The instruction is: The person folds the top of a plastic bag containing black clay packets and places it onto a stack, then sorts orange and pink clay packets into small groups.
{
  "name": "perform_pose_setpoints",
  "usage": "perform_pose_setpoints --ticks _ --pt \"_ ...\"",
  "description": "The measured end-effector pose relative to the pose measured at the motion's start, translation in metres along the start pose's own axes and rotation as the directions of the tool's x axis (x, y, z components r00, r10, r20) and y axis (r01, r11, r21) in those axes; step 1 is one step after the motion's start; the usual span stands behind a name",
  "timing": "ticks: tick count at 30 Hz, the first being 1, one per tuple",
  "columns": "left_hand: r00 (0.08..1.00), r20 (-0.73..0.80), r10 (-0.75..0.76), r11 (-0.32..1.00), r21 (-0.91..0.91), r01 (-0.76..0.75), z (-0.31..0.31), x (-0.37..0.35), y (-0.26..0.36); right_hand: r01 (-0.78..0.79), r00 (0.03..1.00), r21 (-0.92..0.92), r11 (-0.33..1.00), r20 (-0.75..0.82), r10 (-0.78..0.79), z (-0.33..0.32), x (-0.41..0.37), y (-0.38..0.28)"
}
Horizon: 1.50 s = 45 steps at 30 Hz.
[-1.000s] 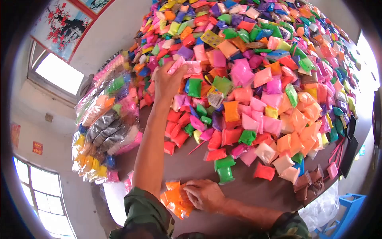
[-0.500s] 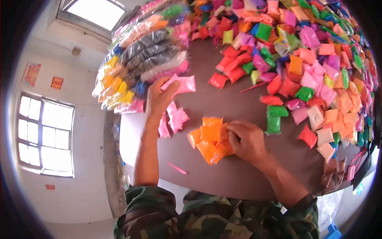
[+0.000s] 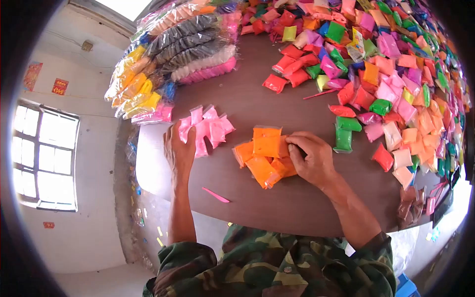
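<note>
Several pink packets (image 3: 210, 128) lie together on the brown table (image 3: 237, 213). My left hand (image 3: 179, 148) rests at their left side, thumb and fingers apart, touching the nearest packet. Right of them sits a small pile of orange packets (image 3: 267, 143). My right hand (image 3: 312, 158) pinches the right edge of an orange packet in that pile between thumb and fingertips. A thin pink strip (image 3: 215, 194) lies nearer the table's front edge.
Clear bags of grey, yellow and pink packets (image 3: 185, 49) are stacked at the back left. A large heap of mixed coloured packets (image 3: 391, 94) covers the right side. Two green packets (image 3: 343, 140) lie at its near edge, and a brown bundle (image 3: 410, 207) at the front right.
My left hand has come down and toward me, and the pink packet it held now lies with the other pink ones. My right hand stays at the orange pile. The view has shifted slightly.
</note>
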<state>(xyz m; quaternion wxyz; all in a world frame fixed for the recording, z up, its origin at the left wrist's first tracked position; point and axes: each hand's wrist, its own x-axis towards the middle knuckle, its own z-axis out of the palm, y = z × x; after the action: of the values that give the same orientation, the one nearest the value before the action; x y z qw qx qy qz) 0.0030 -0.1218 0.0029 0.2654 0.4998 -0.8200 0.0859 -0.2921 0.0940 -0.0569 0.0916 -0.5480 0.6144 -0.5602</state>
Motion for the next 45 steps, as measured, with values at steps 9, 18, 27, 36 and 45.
perform_pose_setpoints --ticks 9,18,27,36,45 --pt "0.904 0.331 0.272 0.900 -0.421 -0.116 -0.035 -0.070 0.107 0.136 0.985 -0.132 0.982 0.127 -0.119 -0.008 -0.002 -0.015" --pt "0.844 0.379 0.379 0.891 -0.396 -0.222 -0.002 -0.092 0.154 0.202 0.971 -0.181 0.963 0.166 -0.172 -0.010 -0.003 -0.015" --pt "0.852 0.317 0.417 0.840 -0.492 -0.228 -0.003 -0.085 0.155 0.112 0.991 -0.157 0.981 0.086 -0.099 -0.015 -0.001 -0.019" --pt "0.894 0.128 0.430 0.774 -0.561 -0.292 0.001 0.039 0.172 -0.019 1.000 -0.064 0.998 0.023 0.021 -0.011 0.001 -0.007" --pt "0.853 0.077 0.516 0.720 -0.578 -0.384 0.147 0.208 0.313 -0.041 0.999 0.039 0.998 0.012 0.041 -0.014 0.004 0.000"
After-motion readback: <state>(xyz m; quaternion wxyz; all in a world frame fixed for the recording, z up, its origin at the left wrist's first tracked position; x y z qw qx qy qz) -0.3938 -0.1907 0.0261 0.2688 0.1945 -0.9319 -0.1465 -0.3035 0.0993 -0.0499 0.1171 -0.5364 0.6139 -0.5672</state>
